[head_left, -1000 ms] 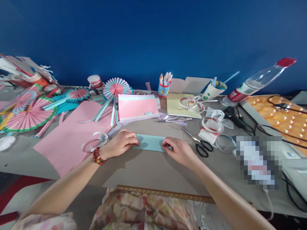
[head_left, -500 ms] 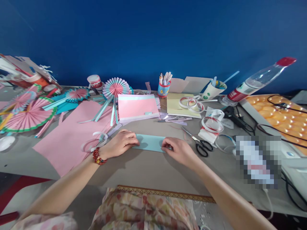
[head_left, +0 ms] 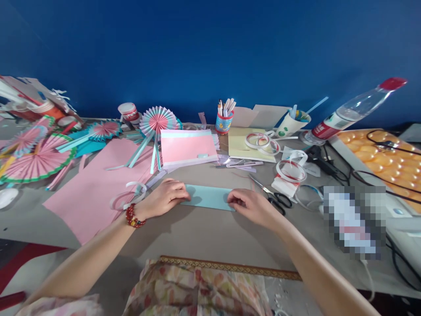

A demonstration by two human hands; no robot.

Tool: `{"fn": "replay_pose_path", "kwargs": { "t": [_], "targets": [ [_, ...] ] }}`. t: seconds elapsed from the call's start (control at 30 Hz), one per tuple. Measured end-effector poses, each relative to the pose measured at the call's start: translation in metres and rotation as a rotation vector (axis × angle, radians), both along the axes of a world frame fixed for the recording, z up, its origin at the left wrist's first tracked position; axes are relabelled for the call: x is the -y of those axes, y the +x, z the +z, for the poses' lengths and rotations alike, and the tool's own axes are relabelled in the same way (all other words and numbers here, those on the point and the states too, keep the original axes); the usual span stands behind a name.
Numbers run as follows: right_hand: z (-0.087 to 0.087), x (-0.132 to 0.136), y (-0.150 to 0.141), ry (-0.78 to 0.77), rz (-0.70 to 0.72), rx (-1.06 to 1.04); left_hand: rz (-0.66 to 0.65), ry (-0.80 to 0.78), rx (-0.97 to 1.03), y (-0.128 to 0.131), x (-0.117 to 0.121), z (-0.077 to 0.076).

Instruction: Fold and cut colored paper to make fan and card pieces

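Observation:
A light blue strip of paper (head_left: 208,197) lies flat on the grey table in front of me, its long side running left to right. My left hand (head_left: 167,197), with a red bead bracelet (head_left: 133,216) at the wrist, pinches the strip's left end. At the other end, my right hand (head_left: 250,205) has its fingers curled closed on the paper's edge. Just beyond the right hand are black-handled scissors (head_left: 278,198), partly covered by it. Behind the strip rests a pink sheet with pale borders (head_left: 189,147).
Large pink paper (head_left: 95,188) spreads at left, near pleated paper fans (head_left: 158,120). Tape rolls (head_left: 291,170), a craft knife (head_left: 243,164) and a glue gun (head_left: 317,160) lie beyond my hands. A pen holder (head_left: 224,122) and a tall bottle (head_left: 342,118) stand near the blue wall.
My right hand has shifted slightly right along the strip, so more of the blue paper shows between my hands. My left hand stays at the left end.

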State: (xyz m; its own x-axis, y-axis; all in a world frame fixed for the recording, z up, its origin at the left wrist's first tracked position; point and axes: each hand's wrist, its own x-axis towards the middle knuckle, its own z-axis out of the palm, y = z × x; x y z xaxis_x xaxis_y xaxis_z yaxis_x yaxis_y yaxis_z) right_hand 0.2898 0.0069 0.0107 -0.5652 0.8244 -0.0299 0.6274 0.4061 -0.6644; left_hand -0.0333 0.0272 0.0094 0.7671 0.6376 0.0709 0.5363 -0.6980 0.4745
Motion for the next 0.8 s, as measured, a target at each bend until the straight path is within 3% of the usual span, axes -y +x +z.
{"fn": "replay_pose_path", "kwargs": {
  "t": [0.8],
  "targets": [
    [0.0031,0.0011,0.0004,0.025,0.047,0.017,-0.004,0.018,0.014,0.0004,-0.0004,0.0011]
  ]
}}
